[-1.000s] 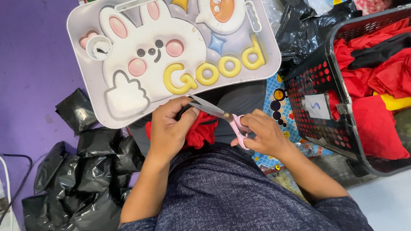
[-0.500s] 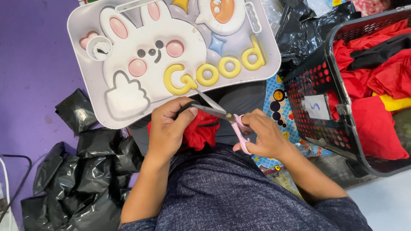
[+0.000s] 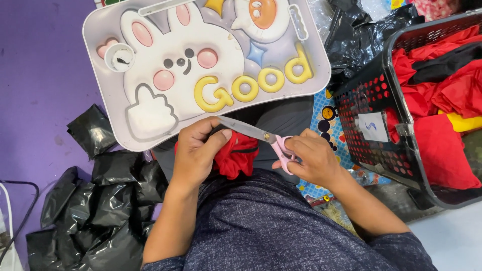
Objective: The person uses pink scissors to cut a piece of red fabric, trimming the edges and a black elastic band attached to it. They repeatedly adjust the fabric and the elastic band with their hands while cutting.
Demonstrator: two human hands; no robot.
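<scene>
Since a second ago the scissors point(image 3: 261, 136) have swung a little flatter and their blades have closed, the tip now lying against the left hand's thumb, while both hands stay in almost the same place over the lap. Left hand point(image 3: 197, 153) is curled shut around a bunch of red cloth point(image 3: 240, 153), pinching it between thumb and fingers just below the near edge of the lap tray point(image 3: 150, 125). Right hand point(image 3: 314, 161) grips the pink handles of the scissors, fingers through the loops, and the grey blades point left across the cloth toward the left thumb. Red cloth sits in the person's lap, touching the left hand and lying under the blades, between the tray's near edge and the dark blue garment point(image 3: 281, 226) on the person's body. On the tray's top is a raised white rabbit figure with yellow letters, and a small round cup recess lies near its far left corner. At the right stands a black plastic basket point(image 3: 371, 95) filled with more red fabric. Crumpled black plastic bags point(image 3: 100, 200) lie on the purple floor point(image 3: 35, 75) at the left.
</scene>
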